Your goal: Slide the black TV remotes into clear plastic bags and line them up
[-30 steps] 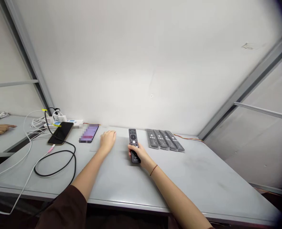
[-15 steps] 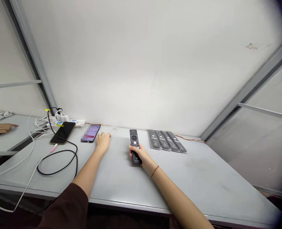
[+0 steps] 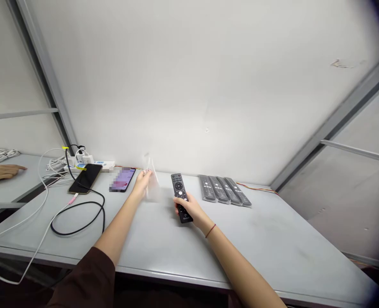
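A black remote control point(image 3: 179, 185) is in my right hand point(image 3: 189, 208), its buttons facing up and its top end pointing away from me. The thumb lies across its lower half. My left hand point(image 3: 142, 183) pinches a clear plastic bag point(image 3: 152, 186), which stands up from the table and is smeared by motion. Right of the held remote, several more remote controls point(image 3: 224, 190) lie side by side in clear plastic sleeves.
A lit phone point(image 3: 122, 179) and a dark phone point(image 3: 86, 179) lie on the left of the grey table point(image 3: 164, 252). Behind them stands a power strip point(image 3: 105, 165) with chargers. A black cable point(image 3: 77, 234) loops nearby. At far left is another person's hand point(image 3: 5, 173).
My left hand has closed on the clear plastic bag and lifted it slightly, moving a little right. The remote in my right hand has tilted a bit to the left.
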`<state>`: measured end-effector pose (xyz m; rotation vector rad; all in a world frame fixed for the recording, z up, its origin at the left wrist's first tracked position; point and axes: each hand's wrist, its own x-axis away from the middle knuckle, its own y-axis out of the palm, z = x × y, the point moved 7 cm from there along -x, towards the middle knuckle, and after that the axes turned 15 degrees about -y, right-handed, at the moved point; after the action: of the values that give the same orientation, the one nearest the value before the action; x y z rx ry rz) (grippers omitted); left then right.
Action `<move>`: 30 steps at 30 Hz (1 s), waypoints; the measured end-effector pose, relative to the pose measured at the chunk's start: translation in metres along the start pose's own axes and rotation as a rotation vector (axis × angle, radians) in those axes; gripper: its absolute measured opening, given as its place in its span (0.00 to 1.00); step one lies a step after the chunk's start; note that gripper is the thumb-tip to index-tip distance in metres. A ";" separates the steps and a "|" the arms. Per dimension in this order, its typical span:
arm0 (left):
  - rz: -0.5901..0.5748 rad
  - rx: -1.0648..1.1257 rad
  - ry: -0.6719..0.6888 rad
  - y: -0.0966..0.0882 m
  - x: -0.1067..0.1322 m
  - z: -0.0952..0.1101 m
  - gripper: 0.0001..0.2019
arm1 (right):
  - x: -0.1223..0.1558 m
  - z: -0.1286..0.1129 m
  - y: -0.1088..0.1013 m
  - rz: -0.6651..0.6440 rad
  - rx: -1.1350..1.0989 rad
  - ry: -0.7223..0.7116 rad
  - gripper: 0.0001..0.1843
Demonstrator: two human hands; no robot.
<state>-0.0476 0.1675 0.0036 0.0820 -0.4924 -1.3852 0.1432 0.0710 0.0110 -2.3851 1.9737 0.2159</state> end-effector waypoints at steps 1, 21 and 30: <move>-0.027 0.144 -0.030 0.003 0.002 0.001 0.06 | 0.001 -0.002 0.001 -0.012 0.015 0.002 0.14; -0.073 0.481 -0.092 0.014 0.022 0.007 0.08 | 0.006 -0.012 0.013 -0.115 0.139 -0.102 0.12; -0.185 0.348 -0.094 0.038 0.035 -0.002 0.10 | 0.006 -0.001 0.017 -0.165 0.131 -0.016 0.18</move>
<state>-0.0083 0.1416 0.0246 0.3536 -0.8177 -1.4755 0.1275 0.0616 0.0119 -2.4363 1.7151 0.0967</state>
